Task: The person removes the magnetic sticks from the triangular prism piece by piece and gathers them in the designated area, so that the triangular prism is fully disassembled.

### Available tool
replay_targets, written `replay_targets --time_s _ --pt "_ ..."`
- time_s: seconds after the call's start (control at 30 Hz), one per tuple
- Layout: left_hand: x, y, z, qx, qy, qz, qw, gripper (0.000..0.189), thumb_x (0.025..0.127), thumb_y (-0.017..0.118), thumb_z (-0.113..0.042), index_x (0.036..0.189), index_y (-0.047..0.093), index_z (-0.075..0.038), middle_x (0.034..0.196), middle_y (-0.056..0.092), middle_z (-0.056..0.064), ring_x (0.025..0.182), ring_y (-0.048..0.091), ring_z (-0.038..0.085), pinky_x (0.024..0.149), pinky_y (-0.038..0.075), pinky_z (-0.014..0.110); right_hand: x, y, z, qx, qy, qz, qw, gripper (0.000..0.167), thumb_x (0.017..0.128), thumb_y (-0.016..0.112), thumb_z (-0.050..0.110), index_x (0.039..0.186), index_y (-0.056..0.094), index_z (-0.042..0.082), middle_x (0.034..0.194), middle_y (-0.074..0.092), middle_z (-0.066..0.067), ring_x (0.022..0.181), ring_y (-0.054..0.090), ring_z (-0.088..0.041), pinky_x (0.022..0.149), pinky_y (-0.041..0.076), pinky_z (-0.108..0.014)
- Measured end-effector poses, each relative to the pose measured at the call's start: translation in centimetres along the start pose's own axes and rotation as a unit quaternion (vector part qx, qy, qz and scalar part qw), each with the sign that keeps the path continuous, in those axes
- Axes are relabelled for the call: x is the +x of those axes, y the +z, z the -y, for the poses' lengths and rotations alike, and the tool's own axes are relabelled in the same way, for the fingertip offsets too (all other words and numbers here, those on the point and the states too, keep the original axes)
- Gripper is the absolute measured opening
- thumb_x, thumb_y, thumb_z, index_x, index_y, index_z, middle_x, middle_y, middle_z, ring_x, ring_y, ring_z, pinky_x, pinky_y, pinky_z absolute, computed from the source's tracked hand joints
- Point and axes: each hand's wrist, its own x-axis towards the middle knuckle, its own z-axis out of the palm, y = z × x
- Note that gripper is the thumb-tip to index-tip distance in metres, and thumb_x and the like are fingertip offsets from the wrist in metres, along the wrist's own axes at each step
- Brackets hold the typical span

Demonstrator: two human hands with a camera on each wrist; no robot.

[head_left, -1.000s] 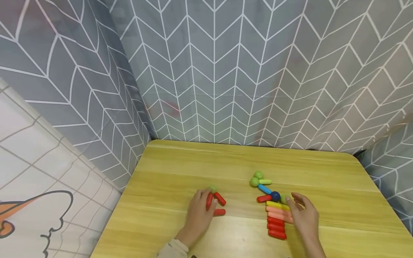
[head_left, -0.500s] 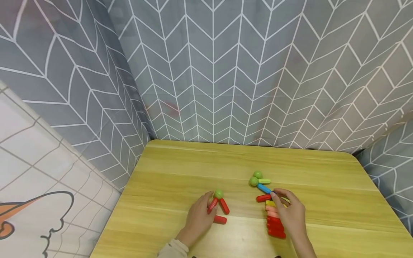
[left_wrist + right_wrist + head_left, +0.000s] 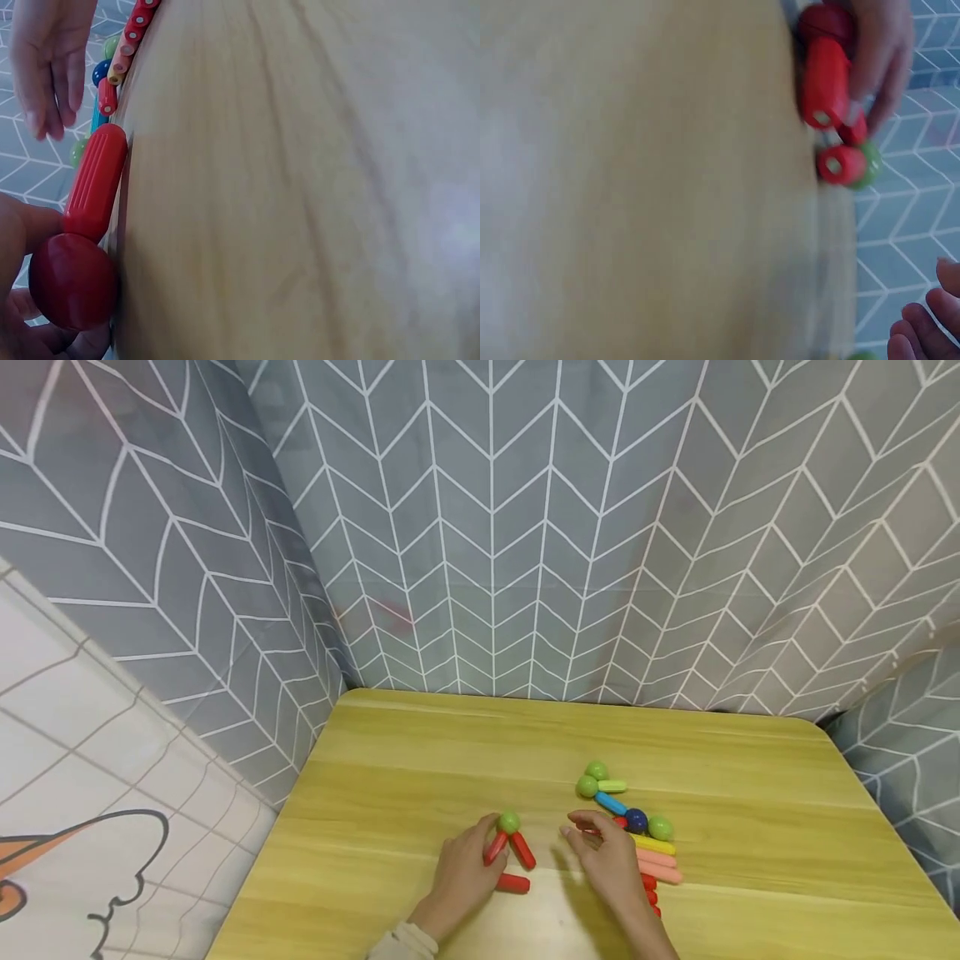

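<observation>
My left hand [image 3: 467, 864] curls round a dark red ball [image 3: 73, 281], thumb and fingers on either side. A grooved red toy rod [image 3: 96, 184] with a metal dot at its end sticks out from the ball. By the fingertips, two more red rods, one of them this red rod [image 3: 523, 851], meet at a green ball [image 3: 509, 823]. The head view hides the red ball behind my hand. My right hand [image 3: 606, 856] hovers over the table to the right of these pieces, fingers loosely bent and apart, with nothing between them.
On the right of the wooden table [image 3: 420, 743] lies a row of rods, including a yellow rod [image 3: 652, 844] and a salmon rod [image 3: 660, 871]. Behind it are a dark blue ball [image 3: 636, 821], a blue rod [image 3: 611, 803] and several green balls. A patterned curtain [image 3: 525, 527] borders the back.
My right hand has moved left, away from the dark blue ball and the row of rods. The left hand's green ball and red rods have shifted and turned slightly, coming out from behind the fingers.
</observation>
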Motion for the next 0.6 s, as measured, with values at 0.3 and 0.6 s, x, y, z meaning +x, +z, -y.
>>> replay_targets --time_s 0.3,0.6 --pt "-0.2 0.0 -0.1 0.010 0.000 -0.007 0.9999 0.053 0.089 0.073 -0.025 0.138 0.057 -0.012 0.066 0.048 -0.012 0.058 0.039 0.002 0.076 0.040 0.030 -0.3 3.4 -0.5 -0.003 -0.043 0.056 0.9975 0.025 0.081 0.082 0.006 0.104 0.073 0.003 0.098 0.073 -0.009 0.090 0.070 -0.022 0.080 0.061 -0.027" --pt "-0.3 0.2 0.0 0.017 0.006 -0.016 0.9997 0.053 0.087 0.073 -0.026 0.136 0.058 -0.012 0.068 0.048 -0.014 0.061 0.039 0.002 0.076 0.039 0.031 -0.7 4.7 -0.8 -0.040 -0.044 0.068 0.9959 0.031 0.073 0.090 0.021 0.098 0.076 0.008 0.096 0.073 -0.002 0.087 0.066 -0.014 0.075 0.055 -0.021"
